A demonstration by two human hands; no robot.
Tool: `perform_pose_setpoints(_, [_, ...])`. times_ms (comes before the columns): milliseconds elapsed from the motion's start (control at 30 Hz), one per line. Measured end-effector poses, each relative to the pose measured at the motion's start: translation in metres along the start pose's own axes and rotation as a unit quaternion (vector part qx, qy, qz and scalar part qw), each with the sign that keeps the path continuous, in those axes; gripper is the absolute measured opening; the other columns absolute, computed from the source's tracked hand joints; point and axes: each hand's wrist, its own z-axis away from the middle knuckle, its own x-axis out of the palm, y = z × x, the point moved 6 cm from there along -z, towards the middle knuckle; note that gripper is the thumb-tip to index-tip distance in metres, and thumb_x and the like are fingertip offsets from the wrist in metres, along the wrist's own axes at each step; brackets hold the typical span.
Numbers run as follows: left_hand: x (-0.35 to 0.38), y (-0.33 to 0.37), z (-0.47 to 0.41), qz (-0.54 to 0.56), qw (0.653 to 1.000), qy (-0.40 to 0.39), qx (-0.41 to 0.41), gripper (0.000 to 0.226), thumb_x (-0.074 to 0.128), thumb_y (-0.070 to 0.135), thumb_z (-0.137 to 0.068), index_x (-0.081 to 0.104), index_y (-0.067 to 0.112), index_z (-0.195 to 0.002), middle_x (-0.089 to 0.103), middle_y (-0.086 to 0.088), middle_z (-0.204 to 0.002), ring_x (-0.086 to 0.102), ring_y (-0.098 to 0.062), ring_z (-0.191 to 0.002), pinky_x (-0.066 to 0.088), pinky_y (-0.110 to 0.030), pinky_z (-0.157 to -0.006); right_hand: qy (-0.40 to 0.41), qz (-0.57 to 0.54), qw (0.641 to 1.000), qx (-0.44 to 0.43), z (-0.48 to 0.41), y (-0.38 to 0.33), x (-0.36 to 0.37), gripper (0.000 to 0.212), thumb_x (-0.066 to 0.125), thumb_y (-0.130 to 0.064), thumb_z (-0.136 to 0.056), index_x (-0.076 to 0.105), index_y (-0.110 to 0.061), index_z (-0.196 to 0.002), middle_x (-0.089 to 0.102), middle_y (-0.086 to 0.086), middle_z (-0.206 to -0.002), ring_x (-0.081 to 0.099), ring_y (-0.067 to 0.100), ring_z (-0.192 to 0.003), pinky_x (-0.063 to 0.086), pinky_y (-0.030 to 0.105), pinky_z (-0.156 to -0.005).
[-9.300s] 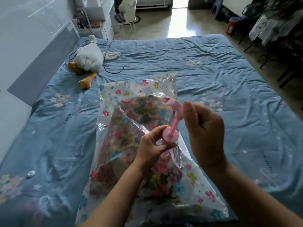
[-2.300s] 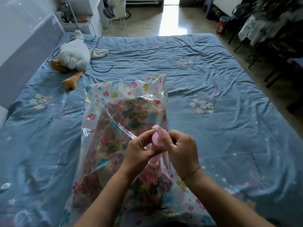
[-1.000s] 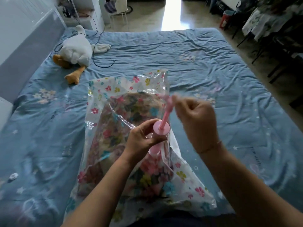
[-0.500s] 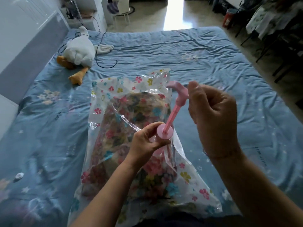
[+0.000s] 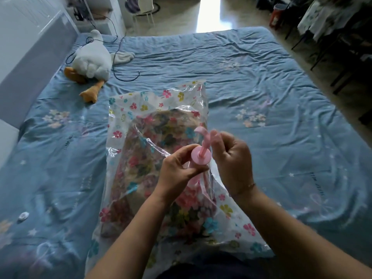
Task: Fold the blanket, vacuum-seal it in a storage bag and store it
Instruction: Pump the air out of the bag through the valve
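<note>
Left hand (image 5: 177, 168) grips the pink plastic hand pump (image 5: 201, 156), right hand (image 5: 231, 158) pinches its plunger. The folded floral blanket (image 5: 153, 137) lies bagged in the clear flower-printed storage bag (image 5: 157, 101) on the bed. It looks soft and slippery, likely best held by the edges.

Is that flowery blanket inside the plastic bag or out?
Inside. The folded floral blanket shows through the clear flower-printed plastic bag, whose film wraps over it.

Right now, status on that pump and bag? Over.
Left hand grips pump body; right hand pinches plunger, partly raised. Blanket inside storage bag, not flat. Plush goose, cable well clear.
</note>
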Motion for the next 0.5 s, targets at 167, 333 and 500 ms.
perform_pose_setpoints(167, [-0.001, 0.005, -0.001, 0.019, 1.0, 0.001, 0.0, 0.064, 0.085, 0.017, -0.064, 0.064, 0.004, -0.123, 0.072, -0.005, -0.115, 0.069, -0.018, -0.107, 0.053, -0.032, -0.096, 0.003, -0.021, 1.0, -0.007, -0.01, -0.019, -0.013, 0.048, 0.057, -0.039, -0.092, 0.059, -0.024, -0.047, 0.042, -0.008, -0.041, 0.035, 0.003, -0.04, 0.03, 0.022, -0.047])
perform_pose_setpoints(333, [-0.001, 0.004, -0.001, 0.0, 1.0, -0.002, 0.001, 0.058, 0.085, 0.008, -0.066, 0.065, 0.006, -0.121, 0.073, -0.003, -0.113, 0.069, -0.013, -0.104, 0.053, -0.024, -0.092, 0.062, -0.115, 0.986, -0.098, -0.016, -0.043, -0.022, 0.042, 0.048, -0.039, -0.094, 0.057, -0.024, -0.056, 0.046, -0.01, -0.046, 0.041, 0.007, -0.043, 0.033, 0.023, -0.048])
perform_pose_setpoints(500, [-0.004, 0.003, 0.0, 0.031, 0.999, 0.006, 0.0, 0.063, 0.086, 0.013, -0.065, 0.063, 0.002, -0.123, 0.072, -0.007, -0.114, 0.069, -0.021, -0.106, 0.054, -0.033, -0.095, -0.071, 0.014, 0.996, 0.054, 0.0, 0.01, 0.006, 0.048, 0.061, -0.049, -0.088, 0.069, -0.011, -0.06, 0.053, -0.007, -0.047, 0.044, 0.005, -0.044, 0.04, 0.024, -0.052])
